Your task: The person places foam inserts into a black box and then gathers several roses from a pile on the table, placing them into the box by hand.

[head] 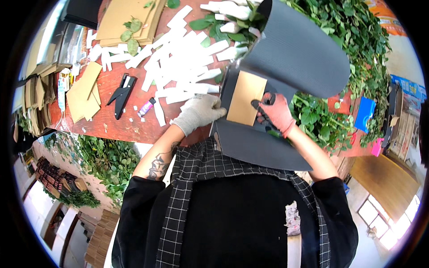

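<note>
A black corrugated sheet (pixel 268 159) lies folded in front of me, its upper flap (pixel 301 50) curled up and away. On its middle panel rests a rectangular brown cardboard piece (pixel 246 97). My right hand (pixel 276 112), in a red glove with dark fingers, has its thumb over the cardboard's right edge and grips it there. At the sheet's left edge is my left hand (pixel 201 112) in a grey knit glove, thumb towards the sheet; its fingers are partly hidden. White net sleeves (pixel 184 60) are heaped beyond that hand. White-sleeved flower heads (pixel 234 10) with leaves stick out at the flap's left end.
On the red tabletop (pixel 90 129) lie a black stapler (pixel 122 95), a purple tube (pixel 146 107) and cardboard pieces (pixel 85 97). A cardboard stack (pixel 124 20) stands farther back. Leafy stems (pixel 362 43) crowd the right side, near a blue plastic object (pixel 364 114). More foliage (pixel 107 160) is at lower left.
</note>
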The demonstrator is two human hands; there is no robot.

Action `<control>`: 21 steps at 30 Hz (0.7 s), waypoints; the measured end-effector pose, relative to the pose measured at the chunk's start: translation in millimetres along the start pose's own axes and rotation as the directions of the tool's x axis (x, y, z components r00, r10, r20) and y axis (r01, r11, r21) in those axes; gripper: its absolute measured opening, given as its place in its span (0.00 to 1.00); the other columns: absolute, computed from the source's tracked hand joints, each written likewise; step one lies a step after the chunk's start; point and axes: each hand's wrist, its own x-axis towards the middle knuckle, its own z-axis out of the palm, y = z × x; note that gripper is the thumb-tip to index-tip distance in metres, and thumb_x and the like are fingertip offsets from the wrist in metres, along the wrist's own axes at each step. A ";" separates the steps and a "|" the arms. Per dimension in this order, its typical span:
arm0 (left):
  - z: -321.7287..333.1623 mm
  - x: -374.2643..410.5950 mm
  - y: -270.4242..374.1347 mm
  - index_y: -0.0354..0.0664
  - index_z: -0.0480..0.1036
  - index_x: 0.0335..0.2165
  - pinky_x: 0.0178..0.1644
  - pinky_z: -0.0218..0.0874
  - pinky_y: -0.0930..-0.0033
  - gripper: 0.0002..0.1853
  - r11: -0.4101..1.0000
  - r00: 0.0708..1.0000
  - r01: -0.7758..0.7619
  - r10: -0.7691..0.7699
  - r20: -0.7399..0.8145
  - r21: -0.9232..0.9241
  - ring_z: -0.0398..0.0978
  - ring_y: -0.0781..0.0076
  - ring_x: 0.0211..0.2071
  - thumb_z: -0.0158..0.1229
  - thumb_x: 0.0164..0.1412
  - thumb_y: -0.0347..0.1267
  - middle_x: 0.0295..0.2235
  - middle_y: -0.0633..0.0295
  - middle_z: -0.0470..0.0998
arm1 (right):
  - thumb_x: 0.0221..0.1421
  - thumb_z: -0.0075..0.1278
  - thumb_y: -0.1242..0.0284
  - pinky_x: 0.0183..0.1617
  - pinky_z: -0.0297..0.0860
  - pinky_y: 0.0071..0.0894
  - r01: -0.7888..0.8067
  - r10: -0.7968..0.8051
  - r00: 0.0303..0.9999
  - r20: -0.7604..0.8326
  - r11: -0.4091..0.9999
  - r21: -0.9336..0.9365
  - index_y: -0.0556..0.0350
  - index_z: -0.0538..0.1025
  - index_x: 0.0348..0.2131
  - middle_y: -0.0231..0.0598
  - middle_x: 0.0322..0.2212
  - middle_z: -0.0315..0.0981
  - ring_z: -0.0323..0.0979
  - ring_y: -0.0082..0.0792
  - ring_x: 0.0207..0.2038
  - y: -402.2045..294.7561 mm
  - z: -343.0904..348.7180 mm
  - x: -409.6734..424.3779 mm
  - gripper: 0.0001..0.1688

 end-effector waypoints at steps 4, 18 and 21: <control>-6.3 -4.0 4.7 0.38 0.74 0.22 0.36 0.66 0.57 0.19 1.000 0.999 -0.027 0.027 -0.018 -0.005 0.75 0.54 0.28 0.56 0.49 0.46 0.21 0.49 0.75 | 0.50 0.53 0.77 0.17 0.68 0.29 0.071 -0.071 0.997 -0.026 0.997 0.011 0.66 0.69 0.21 0.40 0.14 0.70 0.72 0.28 0.17 10.8 2.9 -0.3 0.10; -22.9 6.0 78.5 0.55 0.73 0.39 0.36 0.68 0.58 0.16 0.509 0.810 -0.484 0.568 0.144 0.712 0.77 0.58 0.34 0.56 0.50 0.44 0.53 0.48 0.65 | 0.48 0.50 0.58 0.49 0.68 0.41 0.171 -0.233 0.972 0.030 0.612 -0.773 0.58 0.78 0.32 0.53 0.35 0.76 0.74 0.51 0.41 -6.9 -10.3 -5.1 0.21; -24.9 3.3 89.0 0.54 0.74 0.37 0.37 0.68 0.58 0.14 0.501 0.864 -0.431 0.468 0.184 0.750 0.77 0.58 0.37 0.55 0.51 0.44 0.53 0.49 0.65 | 0.47 0.50 0.61 0.50 0.67 0.39 0.382 -0.255 0.916 0.309 0.329 -0.864 0.53 0.76 0.37 0.50 0.35 0.76 0.73 0.45 0.43 -63.7 -18.4 -49.7 0.19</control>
